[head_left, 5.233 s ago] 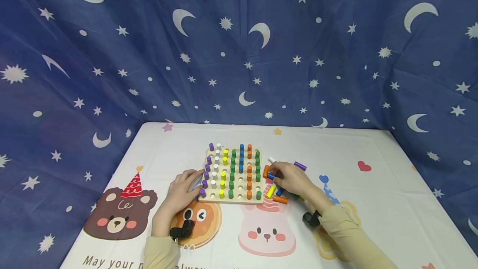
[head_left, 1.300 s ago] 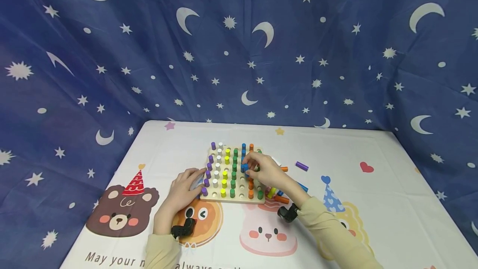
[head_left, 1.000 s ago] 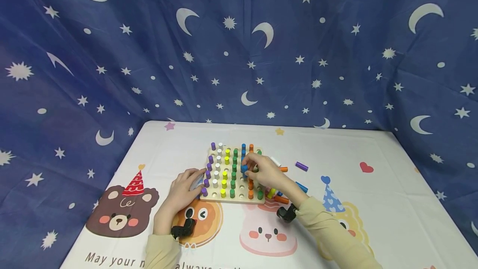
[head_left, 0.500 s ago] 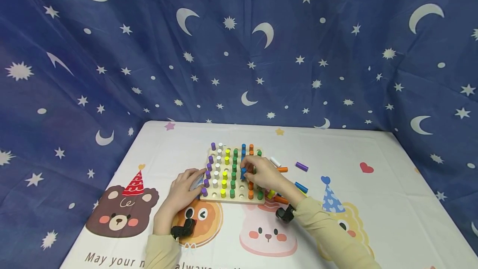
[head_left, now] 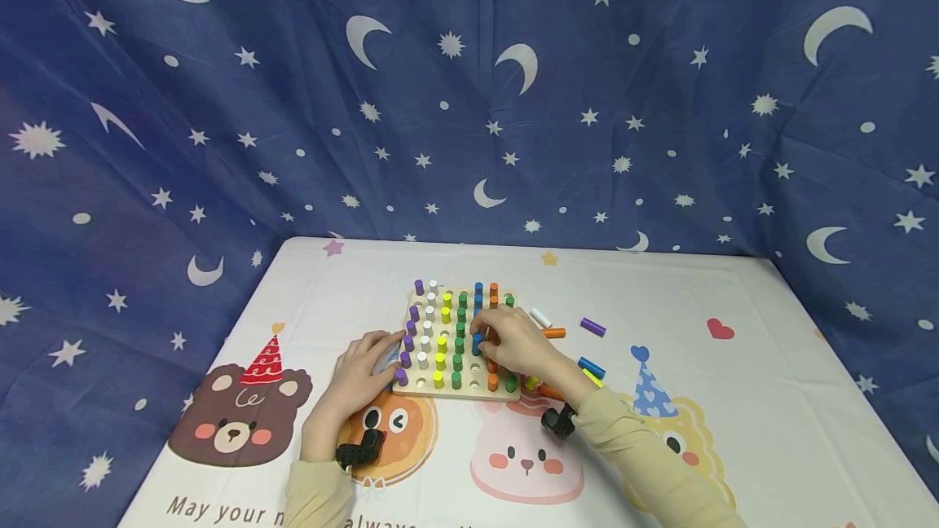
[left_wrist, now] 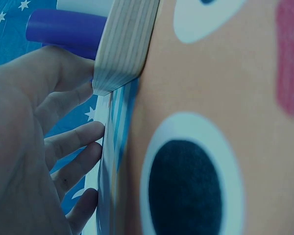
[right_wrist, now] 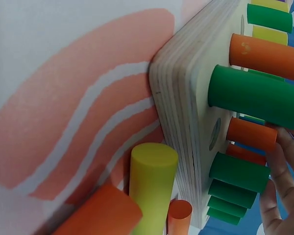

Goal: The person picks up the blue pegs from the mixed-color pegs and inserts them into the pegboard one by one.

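A wooden pegboard (head_left: 458, 395) lies on the table, with columns of purple, white, yellow, green, blue and orange pegs standing in its holes. My left hand (head_left: 363, 369) rests against the board's left edge. In the left wrist view its thumb and fingers touch the board corner near a purple peg (left_wrist: 63, 27), the other fingers extended. Over the blue column, my right hand (head_left: 517, 341) pinches an upright blue peg (head_left: 477, 343) between thumb and fingers. In the right wrist view, green and orange pegs hide that blue peg, and my right fingers (right_wrist: 284, 196) show behind them.
Loose pegs lie right of the board: white (head_left: 541, 318), orange (head_left: 553, 332), purple (head_left: 592, 327), blue (head_left: 591, 367) and yellow (head_left: 531, 383), some partly under my right forearm. A printed cloth (head_left: 770, 398) covers the table; a starry blue curtain (head_left: 469, 104) hangs behind.
My right hand has brought a blue peg from the loose pile to the board. Over the last second it has shifted slightly nearer with the peg, lowering it. My left hand stays put.
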Demonstrator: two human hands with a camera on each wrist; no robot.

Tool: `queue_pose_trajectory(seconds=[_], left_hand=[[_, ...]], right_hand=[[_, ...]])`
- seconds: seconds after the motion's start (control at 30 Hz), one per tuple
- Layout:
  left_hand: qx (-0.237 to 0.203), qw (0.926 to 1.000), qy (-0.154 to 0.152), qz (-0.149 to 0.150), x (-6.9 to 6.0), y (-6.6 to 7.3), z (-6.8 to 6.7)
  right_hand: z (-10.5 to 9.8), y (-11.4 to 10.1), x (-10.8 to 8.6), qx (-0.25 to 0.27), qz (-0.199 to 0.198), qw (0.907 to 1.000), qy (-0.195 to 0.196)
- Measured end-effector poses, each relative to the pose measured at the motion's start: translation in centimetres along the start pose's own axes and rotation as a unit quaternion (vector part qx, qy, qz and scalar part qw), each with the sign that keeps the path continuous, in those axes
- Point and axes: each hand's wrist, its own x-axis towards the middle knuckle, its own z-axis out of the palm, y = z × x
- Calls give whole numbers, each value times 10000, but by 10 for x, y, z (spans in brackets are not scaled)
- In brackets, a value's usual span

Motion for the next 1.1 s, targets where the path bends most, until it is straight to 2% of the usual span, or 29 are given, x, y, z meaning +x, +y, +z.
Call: queue_pose_trajectory(seconds=[0.77, 1.1], left_hand=[[-13, 10000, -61, -60, 1, -1, 1], [-36, 9999, -106, -98, 0, 0, 0]], right_hand=[[1, -1, -1, -98, -11, 9999, -43], [2, 0, 0, -181, -181, 9997, -8]])
